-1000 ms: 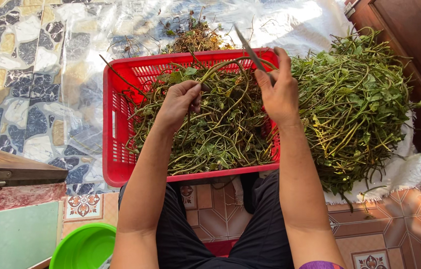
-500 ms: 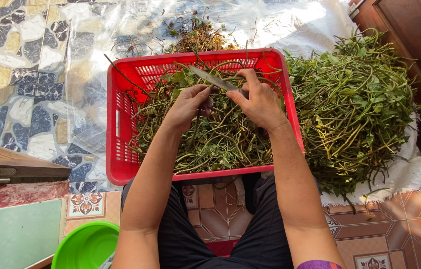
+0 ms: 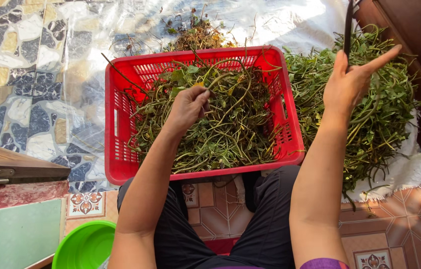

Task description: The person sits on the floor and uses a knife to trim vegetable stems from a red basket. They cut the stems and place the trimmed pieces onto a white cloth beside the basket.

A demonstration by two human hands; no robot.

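A red plastic basket (image 3: pixel 116 149) in front of my knees is full of green leafy vine stems (image 3: pixel 220 134). My left hand (image 3: pixel 188 105) is down in the basket, fingers pinched on one curved stem. My right hand (image 3: pixel 351 82) is raised to the right of the basket, above a loose pile of the same greens (image 3: pixel 384 114). It holds a thin dark knife (image 3: pixel 348 30) upright between thumb and palm, while its other fingers are spread.
A clear plastic sheet (image 3: pixel 96 45) covers the patterned tile floor, with a small heap of dry trimmings (image 3: pixel 198 35) behind the basket. A green bowl (image 3: pixel 83 246) sits at the lower left, a wooden board (image 3: pixel 16 167) at the left and dark wooden furniture (image 3: pixel 414 40) at the upper right.
My right hand has left the basket and swung right and up over the loose pile, carrying the knife. My left hand stays in the basket on the stems.
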